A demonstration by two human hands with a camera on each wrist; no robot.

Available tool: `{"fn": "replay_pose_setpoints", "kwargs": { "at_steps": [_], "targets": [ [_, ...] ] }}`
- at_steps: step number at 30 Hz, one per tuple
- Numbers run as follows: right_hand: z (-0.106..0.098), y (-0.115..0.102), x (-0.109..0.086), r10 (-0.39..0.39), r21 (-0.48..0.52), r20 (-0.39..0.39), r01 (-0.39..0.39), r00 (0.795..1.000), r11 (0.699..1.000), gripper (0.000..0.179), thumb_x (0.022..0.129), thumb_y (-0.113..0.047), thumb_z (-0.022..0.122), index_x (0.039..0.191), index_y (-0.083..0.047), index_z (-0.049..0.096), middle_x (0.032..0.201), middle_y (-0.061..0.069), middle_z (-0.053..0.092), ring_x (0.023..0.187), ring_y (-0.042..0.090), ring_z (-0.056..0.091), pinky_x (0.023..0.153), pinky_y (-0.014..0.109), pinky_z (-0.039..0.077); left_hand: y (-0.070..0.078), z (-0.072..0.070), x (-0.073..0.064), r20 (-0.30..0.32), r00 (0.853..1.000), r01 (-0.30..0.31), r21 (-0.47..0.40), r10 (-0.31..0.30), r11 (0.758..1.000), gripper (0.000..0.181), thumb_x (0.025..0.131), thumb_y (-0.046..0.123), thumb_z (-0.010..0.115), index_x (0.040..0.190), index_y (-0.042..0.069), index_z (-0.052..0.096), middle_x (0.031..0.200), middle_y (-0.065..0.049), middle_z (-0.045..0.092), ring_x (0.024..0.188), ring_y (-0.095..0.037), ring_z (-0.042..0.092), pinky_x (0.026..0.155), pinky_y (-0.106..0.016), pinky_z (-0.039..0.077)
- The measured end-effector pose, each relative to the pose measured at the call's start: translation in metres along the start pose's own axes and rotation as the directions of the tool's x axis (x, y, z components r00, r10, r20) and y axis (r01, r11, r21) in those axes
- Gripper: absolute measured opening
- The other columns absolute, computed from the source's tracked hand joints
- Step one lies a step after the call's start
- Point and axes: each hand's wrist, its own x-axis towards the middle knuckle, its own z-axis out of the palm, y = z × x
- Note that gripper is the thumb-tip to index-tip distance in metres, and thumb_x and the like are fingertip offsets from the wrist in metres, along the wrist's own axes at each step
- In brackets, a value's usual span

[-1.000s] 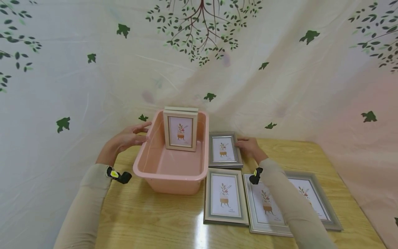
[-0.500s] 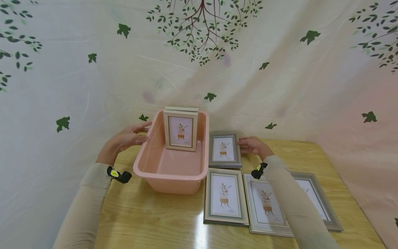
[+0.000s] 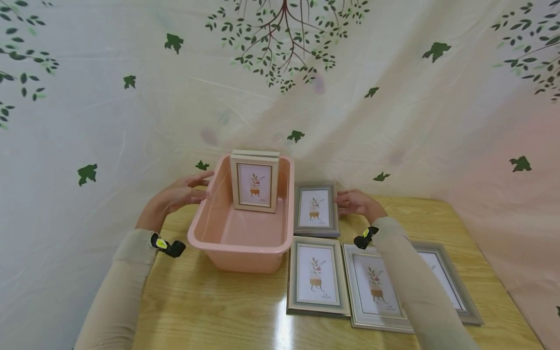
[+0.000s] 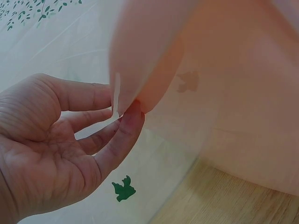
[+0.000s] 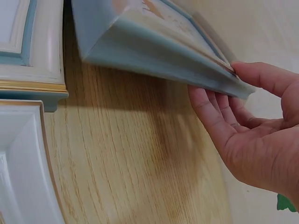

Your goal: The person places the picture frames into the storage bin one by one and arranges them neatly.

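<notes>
My left hand [image 3: 179,194] pinches the left rim of a pink plastic basin [image 3: 245,260]; the left wrist view shows thumb and fingers on either side of the rim. Inside the basin, at its far end, a cream picture frame [image 3: 277,189] stands upright with another frame edge behind it. My right hand [image 3: 356,201] grips the right edge of a small grey picture frame [image 3: 315,233] just right of the basin. In the right wrist view the thumb lies on top of this frame [image 5: 154,51] and the fingers are underneath, with that side tilted up off the table.
Nearer me lie more picture frames face up: a cream one [image 3: 317,272], a silver one [image 3: 369,282] and a grey one [image 3: 455,291] partly under my right sleeve. The wooden table [image 3: 210,311] meets a leaf-printed cloth [image 3: 393,121] at the back.
My right hand has shifted slightly right and its fingers have come under the small grey frame's right edge, which has risen. My left hand and the basin have stayed put.
</notes>
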Motion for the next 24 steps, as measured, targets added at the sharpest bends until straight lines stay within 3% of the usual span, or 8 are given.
{"fn": "replay_pose_setpoints", "kwargs": {
  "at_steps": [4,8,13,18,24],
  "targets": [
    [-0.001,-0.001,-0.001,-0.051,-0.043,0.014,0.052,0.999,0.998,0.06,0.104,0.003,0.046,0.154,0.009,0.014,0.098,-0.003,0.063,0.093,0.011,0.061,0.103,0.049,0.043,0.001,0.001,0.0,0.006,1.0,-0.003,-0.008,0.003,1.0,0.081,0.099,0.005,0.063,0.163,0.013,0.014,0.159,-0.026,0.025,0.139,-0.041,0.037,0.111,-0.055,0.035],
    [-0.003,-0.002,-0.002,-0.119,-0.099,0.052,0.124,0.992,0.987,0.059,0.104,0.002,0.047,0.154,0.008,0.015,0.102,-0.002,0.064,0.093,0.012,0.063,0.101,0.051,0.043,0.001,0.001,-0.001,0.008,1.0,-0.002,-0.009,0.002,1.0,0.082,0.099,0.006,0.063,0.163,0.013,0.014,0.16,-0.026,0.024,0.138,-0.042,0.038,0.11,-0.054,0.036],
    [-0.002,-0.004,-0.007,-0.177,-0.126,0.075,0.185,0.981,0.975,0.062,0.103,0.003,0.05,0.154,0.005,0.015,0.125,0.011,0.054,0.1,0.014,0.06,0.095,0.045,0.049,0.001,0.0,-0.002,0.009,1.0,-0.006,-0.01,0.006,1.0,0.081,0.099,0.006,0.063,0.163,0.013,0.014,0.16,-0.025,0.024,0.139,-0.041,0.038,0.11,-0.053,0.036],
    [0.0,-0.006,-0.013,-0.186,-0.155,0.069,0.195,0.98,0.968,0.067,0.103,0.0,0.053,0.155,-0.001,0.012,0.146,0.027,0.037,0.111,0.019,0.055,0.1,0.046,0.047,0.0,0.001,-0.002,0.006,1.0,-0.006,-0.009,0.006,1.0,0.081,0.099,0.006,0.062,0.164,0.014,0.014,0.16,-0.024,0.025,0.139,-0.04,0.038,0.112,-0.055,0.034],
    [0.002,-0.009,-0.02,-0.218,-0.178,0.073,0.228,0.973,0.957,0.066,0.102,-0.001,0.057,0.153,-0.004,0.016,0.15,0.031,0.035,0.118,0.026,0.053,0.103,0.053,0.045,-0.001,0.0,-0.002,0.01,1.0,-0.011,-0.006,0.011,1.0,0.08,0.1,0.007,0.061,0.164,0.014,0.013,0.16,-0.024,0.025,0.139,-0.039,0.037,0.112,-0.056,0.033]
  ]
}}
